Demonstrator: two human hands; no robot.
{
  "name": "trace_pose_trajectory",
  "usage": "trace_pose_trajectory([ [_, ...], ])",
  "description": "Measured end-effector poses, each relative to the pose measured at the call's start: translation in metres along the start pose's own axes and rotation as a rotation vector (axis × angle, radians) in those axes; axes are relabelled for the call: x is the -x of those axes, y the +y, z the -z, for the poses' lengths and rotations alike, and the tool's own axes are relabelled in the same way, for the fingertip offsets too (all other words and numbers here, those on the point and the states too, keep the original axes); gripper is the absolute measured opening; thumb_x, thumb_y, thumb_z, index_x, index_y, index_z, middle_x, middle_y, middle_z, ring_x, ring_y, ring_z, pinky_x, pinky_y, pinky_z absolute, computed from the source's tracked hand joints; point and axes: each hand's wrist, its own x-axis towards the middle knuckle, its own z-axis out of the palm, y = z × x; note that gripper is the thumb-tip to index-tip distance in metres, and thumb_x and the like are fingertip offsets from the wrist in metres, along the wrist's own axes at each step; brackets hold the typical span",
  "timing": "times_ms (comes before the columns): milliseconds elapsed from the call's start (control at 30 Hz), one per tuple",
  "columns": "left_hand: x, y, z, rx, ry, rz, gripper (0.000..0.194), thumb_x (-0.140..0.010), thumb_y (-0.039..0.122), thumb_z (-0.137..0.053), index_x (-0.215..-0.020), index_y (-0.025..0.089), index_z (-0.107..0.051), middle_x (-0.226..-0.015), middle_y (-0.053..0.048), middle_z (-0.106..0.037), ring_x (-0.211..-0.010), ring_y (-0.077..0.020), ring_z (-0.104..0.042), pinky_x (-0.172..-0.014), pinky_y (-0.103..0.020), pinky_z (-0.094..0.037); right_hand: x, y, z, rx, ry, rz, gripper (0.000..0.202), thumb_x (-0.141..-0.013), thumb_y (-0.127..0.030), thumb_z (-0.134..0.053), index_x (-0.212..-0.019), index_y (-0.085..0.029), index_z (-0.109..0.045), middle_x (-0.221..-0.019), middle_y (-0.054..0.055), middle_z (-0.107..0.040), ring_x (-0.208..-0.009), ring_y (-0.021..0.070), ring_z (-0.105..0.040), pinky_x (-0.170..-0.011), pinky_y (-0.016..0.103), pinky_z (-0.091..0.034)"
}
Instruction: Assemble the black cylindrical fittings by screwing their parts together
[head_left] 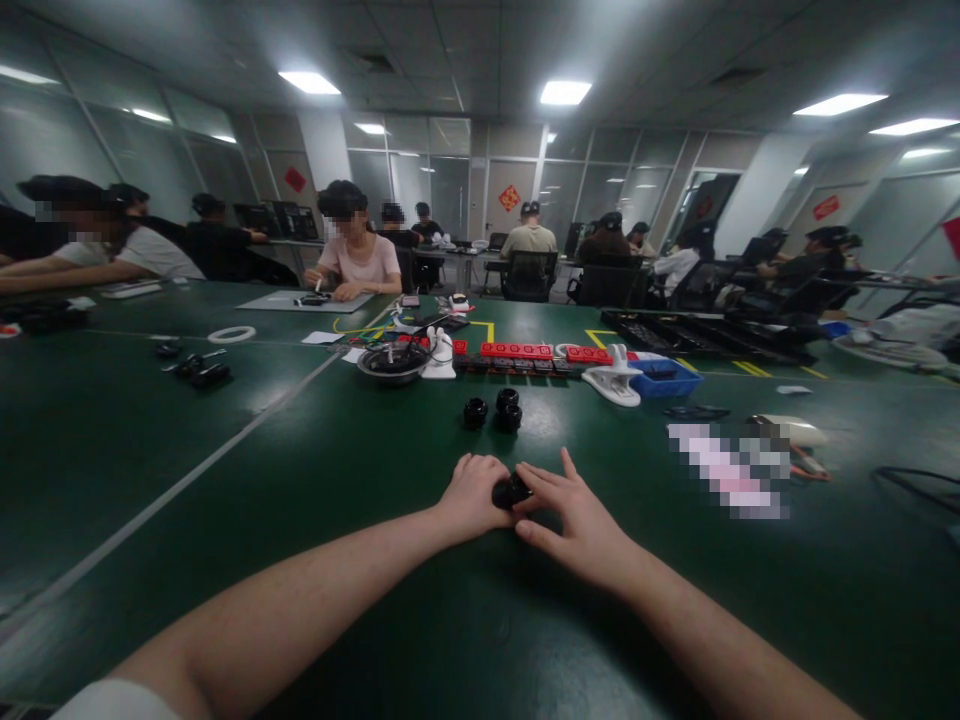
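A small black round part point(510, 490) is between my two hands, low over the green table point(360, 470). My left hand point(476, 492) is wrapped round its left side. The fingertips of my right hand point(574, 508) touch it from the right, with the fingers spread and the thumb apart from the index finger. Just beyond my hands stand more black round parts: one point(475, 413) on the left, and two close together on the right, one farther back point(507, 400) and one nearer point(509, 418).
Beyond lie red power strips point(516, 351), a metal bowl point(391, 364), white clip stands point(616, 378) and a blue basket point(666, 378). Cables and a pale object point(787, 431) lie right. Black parts point(202, 370) lie left. A person point(360, 255) sits across the table.
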Motion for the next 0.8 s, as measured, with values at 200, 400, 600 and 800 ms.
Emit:
trace_pose_trajectory([
  [200,0.000,-0.002,0.000,0.014,-0.007,-0.006,0.044,-0.056,0.055,-0.061,-0.079,0.019,-0.052,-0.085,-0.002,-0.051,-0.086,-0.0208,-0.046,-0.085,-0.038,-0.031,0.001,0.004,-0.001,0.071,0.036,-0.090,0.056,-0.077,-0.048,-0.045,-0.120,-0.013,-0.043,-0.083,0.007,-0.065,-0.110,0.0250,-0.044,-0.100,0.056,-0.005],
  [400,0.000,-0.003,-0.001,0.010,0.015,-0.018,0.052,-0.055,0.063,-0.056,-0.080,0.018,-0.052,-0.086,-0.003,-0.051,-0.086,-0.0212,-0.045,-0.084,-0.039,-0.031,0.000,0.015,-0.005,0.160,0.113,-0.222,0.060,-0.076,-0.046,-0.046,-0.124,-0.011,-0.037,-0.070,0.004,-0.062,-0.088,0.0234,-0.055,-0.094,0.048,-0.026],
  [600,0.000,0.000,0.001,0.013,-0.006,-0.004,0.055,-0.053,0.065,-0.057,-0.080,0.018,-0.052,-0.086,-0.003,-0.051,-0.086,-0.0214,-0.045,-0.087,-0.041,-0.029,-0.002,0.023,-0.005,0.153,0.152,-0.330,0.047,-0.081,-0.042,-0.039,-0.119,-0.014,-0.043,-0.059,0.001,-0.056,-0.064,0.0187,-0.053,-0.065,0.034,-0.041],
  [800,0.004,-0.003,0.003,0.060,0.054,0.002,0.074,-0.043,0.068,-0.059,-0.098,0.020,-0.047,-0.098,-0.004,-0.047,-0.098,-0.0246,-0.043,-0.096,-0.048,-0.019,-0.003,0.028,-0.015,0.144,0.209,-0.313,0.035,-0.080,-0.041,-0.041,-0.104,-0.019,-0.053,-0.075,0.004,-0.056,-0.073,0.0184,-0.053,-0.064,0.031,-0.042],
])
